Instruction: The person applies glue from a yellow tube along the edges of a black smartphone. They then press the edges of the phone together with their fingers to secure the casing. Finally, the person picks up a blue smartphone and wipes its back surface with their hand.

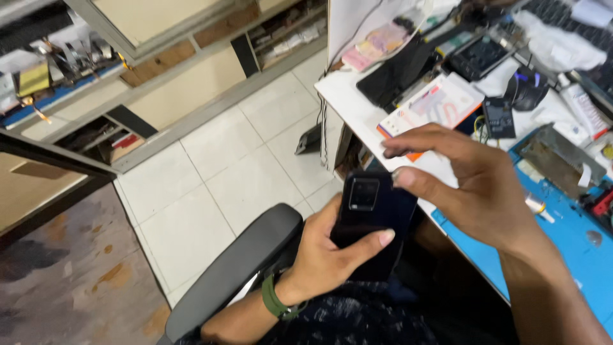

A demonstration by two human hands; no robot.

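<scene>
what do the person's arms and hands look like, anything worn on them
Both forearms are bare, with no sleeves, gloves or rings visible. The left hand has an olive-green band with a dark clasp around its wrist, probably a watch strap. The right hand and its wrist carry nothing. The fingernails are short and unpainted.

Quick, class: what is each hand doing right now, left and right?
Left hand: closed around the dark phone, camera side up.
Right hand: open, fingertips on the phone's top edge.
</scene>
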